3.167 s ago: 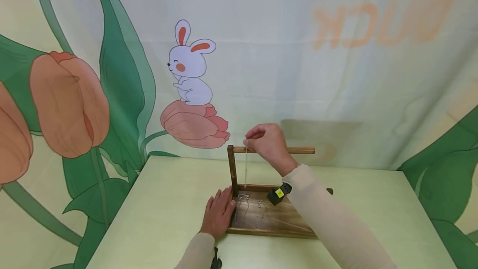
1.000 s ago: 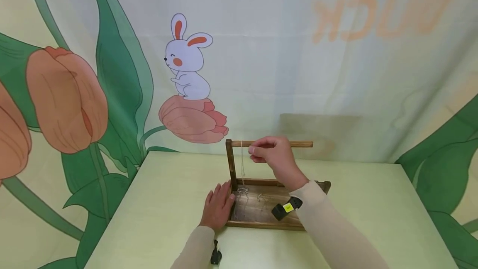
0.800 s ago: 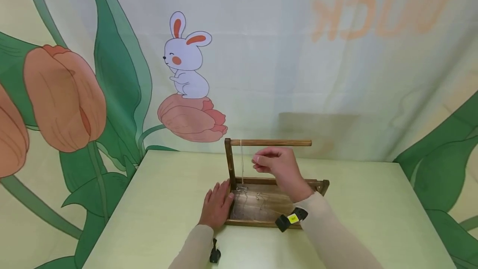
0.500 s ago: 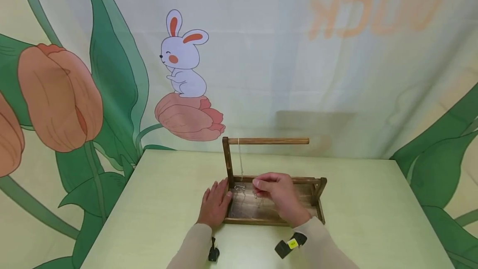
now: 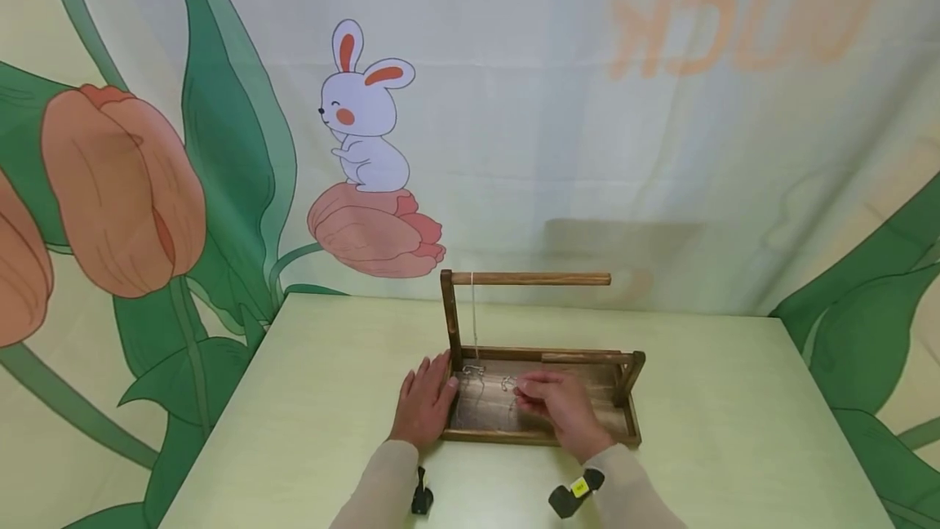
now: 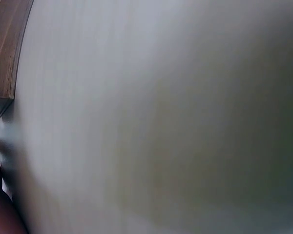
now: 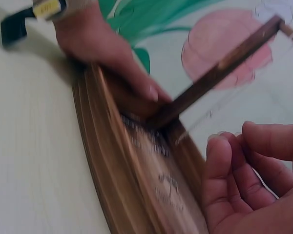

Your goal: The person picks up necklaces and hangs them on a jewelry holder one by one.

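A brown wooden jewelry stand (image 5: 499, 435) has a tray base, a tall post at its left and a high rod (image 5: 532, 278). From the rod's left end hangs a thin necklace (image 5: 474, 317). Flat on the table, my left hand (image 5: 423, 402) touches the tray's left end. My right hand (image 5: 561, 406) hovers over the tray with bent fingers, close to a small silver chain (image 5: 508, 383) lying there. In the right wrist view, nothing shows between the fingertips of the right hand (image 7: 254, 180). More fine chain (image 5: 473, 371) lies at the tray's left.
A shorter post (image 5: 629, 378) with a low rod (image 5: 580, 357) stands at the tray's right end. The pale table (image 5: 308, 398) spreads around the stand. Behind it hangs a cloth backdrop (image 5: 514, 145) printed with tulips and a rabbit. Mostly blurred tabletop fills the left wrist view.
My right hand has left the high rod, where the necklace now hangs by itself, and has come down to the tray beside the small chain. The left hand has stayed at the tray's left end.
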Demonstrator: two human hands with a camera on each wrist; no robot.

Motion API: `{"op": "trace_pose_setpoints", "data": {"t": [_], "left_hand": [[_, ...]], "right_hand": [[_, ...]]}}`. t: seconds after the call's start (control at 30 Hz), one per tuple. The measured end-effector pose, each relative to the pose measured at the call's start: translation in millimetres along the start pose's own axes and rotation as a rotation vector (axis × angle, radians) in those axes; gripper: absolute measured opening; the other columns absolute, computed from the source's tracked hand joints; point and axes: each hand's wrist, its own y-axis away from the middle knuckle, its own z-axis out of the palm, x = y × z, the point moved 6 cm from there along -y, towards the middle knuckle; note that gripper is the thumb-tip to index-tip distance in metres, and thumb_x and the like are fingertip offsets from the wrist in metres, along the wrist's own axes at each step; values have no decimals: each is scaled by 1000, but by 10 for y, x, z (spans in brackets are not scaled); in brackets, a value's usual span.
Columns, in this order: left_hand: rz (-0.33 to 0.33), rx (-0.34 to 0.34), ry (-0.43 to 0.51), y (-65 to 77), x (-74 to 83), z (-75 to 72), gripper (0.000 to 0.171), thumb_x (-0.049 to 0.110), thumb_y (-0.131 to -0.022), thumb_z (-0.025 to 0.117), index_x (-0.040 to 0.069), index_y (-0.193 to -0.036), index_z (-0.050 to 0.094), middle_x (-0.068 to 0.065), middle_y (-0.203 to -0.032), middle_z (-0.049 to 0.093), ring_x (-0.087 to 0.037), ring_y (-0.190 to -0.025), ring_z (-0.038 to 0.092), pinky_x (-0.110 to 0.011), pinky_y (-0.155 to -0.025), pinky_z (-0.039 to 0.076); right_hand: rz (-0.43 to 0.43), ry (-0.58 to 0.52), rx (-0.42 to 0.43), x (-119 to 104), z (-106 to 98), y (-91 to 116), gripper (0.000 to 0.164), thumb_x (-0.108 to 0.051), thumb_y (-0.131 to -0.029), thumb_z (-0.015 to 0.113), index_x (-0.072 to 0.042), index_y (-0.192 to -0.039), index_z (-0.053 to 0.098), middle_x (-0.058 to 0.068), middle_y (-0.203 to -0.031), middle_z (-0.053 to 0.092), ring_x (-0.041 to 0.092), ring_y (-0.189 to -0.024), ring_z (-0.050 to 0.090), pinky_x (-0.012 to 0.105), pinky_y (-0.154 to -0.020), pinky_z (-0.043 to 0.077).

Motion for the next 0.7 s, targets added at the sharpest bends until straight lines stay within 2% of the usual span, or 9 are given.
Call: {"op": "trace_pose_setpoints", "data": {"t": [0.33,0.7], "left_hand": [[3,-1,3,-6,15,-2,57,38,-112,42,19,-165,33,-9,-169,39,-36,-162,25,-59,-132,11],[6,5,-8,5,3,4,56,37,-112,42,18,-165,33,-10,-168,39,-36,-161,25,-59,-132,11]], "right_hand": [[37,85,93,171,-235,-277,26,2,-90,73,13,-114,71,9,-86,78,14,-76,74,27,-71,64],[2,285,93,293,-168,-370,18,4,-82,77,8,-99,78,7,-80,76,11,-67,69,27,-62,61]]}}
